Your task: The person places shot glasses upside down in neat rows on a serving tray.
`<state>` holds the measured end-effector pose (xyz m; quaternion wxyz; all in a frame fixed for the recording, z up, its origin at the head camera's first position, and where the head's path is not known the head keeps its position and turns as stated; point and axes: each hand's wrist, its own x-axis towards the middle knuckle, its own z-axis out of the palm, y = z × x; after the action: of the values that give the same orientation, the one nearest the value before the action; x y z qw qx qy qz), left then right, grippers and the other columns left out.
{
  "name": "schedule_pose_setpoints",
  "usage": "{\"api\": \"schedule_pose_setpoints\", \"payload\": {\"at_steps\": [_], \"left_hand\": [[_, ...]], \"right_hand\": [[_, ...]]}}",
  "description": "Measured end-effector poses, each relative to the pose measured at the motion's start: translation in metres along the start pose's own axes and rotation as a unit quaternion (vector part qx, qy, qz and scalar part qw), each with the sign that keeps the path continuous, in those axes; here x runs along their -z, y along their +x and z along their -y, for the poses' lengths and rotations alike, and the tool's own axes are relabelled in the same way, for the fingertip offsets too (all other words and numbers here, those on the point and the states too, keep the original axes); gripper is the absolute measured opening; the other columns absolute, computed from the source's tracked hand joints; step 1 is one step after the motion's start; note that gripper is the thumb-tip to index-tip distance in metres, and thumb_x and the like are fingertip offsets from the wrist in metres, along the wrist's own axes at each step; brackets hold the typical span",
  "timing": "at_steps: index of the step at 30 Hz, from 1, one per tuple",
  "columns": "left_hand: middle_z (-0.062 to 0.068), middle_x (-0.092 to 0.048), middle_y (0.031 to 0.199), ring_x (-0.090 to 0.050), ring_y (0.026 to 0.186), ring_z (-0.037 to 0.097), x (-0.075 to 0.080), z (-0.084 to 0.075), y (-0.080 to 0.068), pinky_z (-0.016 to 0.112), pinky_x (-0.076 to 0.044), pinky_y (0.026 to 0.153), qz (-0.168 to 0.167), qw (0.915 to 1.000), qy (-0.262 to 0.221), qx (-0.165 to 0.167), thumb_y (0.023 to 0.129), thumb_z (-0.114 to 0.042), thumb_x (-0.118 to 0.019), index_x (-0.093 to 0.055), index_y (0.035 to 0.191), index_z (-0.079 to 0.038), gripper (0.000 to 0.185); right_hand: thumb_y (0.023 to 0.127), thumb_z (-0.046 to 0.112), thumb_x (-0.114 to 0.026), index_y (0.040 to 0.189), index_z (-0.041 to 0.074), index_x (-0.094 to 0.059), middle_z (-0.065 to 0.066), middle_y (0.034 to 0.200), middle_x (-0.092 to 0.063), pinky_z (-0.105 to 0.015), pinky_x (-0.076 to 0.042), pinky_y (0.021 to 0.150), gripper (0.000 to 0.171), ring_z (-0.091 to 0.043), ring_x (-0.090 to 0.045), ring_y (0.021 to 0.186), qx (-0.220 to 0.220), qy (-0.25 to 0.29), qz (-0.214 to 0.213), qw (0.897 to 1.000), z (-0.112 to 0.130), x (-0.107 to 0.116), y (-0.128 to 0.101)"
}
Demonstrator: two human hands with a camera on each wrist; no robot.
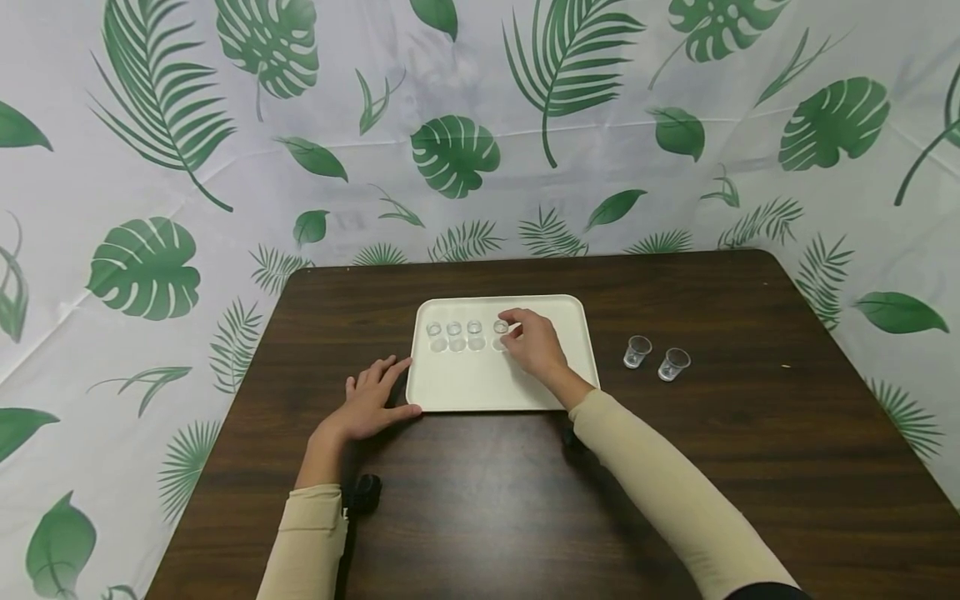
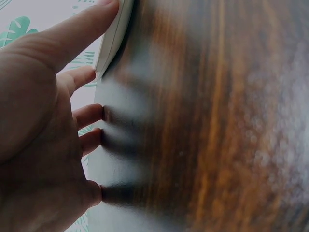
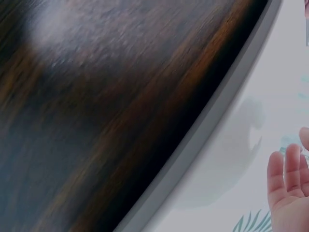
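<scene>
A white tray lies on the dark wooden table. In it stand three small clear cups in a row. My right hand reaches over the tray and pinches a fourth clear cup at the right end of that row, thumb and forefinger curled about it. My left hand lies flat on the table with straight fingers, and its thumb touches the tray's near left corner. In the left wrist view the left hand's fingers press the table beside the tray's rim. The right wrist view shows only the right hand's fingertips.
Two more clear cups stand on the table to the right of the tray. A white cloth printed with green leaves hangs behind and beside the table. The table's edges lie close at left and right.
</scene>
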<state>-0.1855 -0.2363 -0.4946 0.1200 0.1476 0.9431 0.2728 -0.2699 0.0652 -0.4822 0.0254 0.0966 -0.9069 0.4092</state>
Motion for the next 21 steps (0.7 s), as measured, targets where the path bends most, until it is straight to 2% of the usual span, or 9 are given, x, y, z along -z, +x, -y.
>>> {"api": "schedule_pose_setpoints", "payload": {"at_steps": [14, 21], "left_hand": [[0.021, -0.017, 0.159, -0.013, 0.142, 0.046, 0.0006, 0.0015, -0.0013, 0.074, -0.002, 0.102, 0.0, 1.0, -0.002, 0.004, 0.088, -0.056, -0.067, -0.024, 0.157, -0.02, 0.089], [0.021, -0.017, 0.159, -0.014, 0.142, 0.046, -0.0004, 0.0025, -0.0024, 0.074, -0.002, 0.102, -0.001, 1.0, -0.004, 0.005, 0.087, -0.056, -0.066, -0.024, 0.157, -0.02, 0.09]], "right_hand": [[0.086, -0.002, -0.063, 0.124, 0.008, -0.067, -0.009, 0.115, -0.068, -0.034, -0.051, 0.078, 0.039, -0.02, -0.066, 0.091, 0.015, -0.009, 0.003, 1.0, 0.0064, -0.0071, 0.002], [0.087, -0.001, -0.061, 0.125, 0.009, -0.066, -0.008, 0.115, -0.068, -0.034, -0.05, 0.078, 0.039, -0.019, -0.066, 0.092, 0.007, -0.012, 0.009, 1.0, 0.0087, -0.008, 0.0018]]}}
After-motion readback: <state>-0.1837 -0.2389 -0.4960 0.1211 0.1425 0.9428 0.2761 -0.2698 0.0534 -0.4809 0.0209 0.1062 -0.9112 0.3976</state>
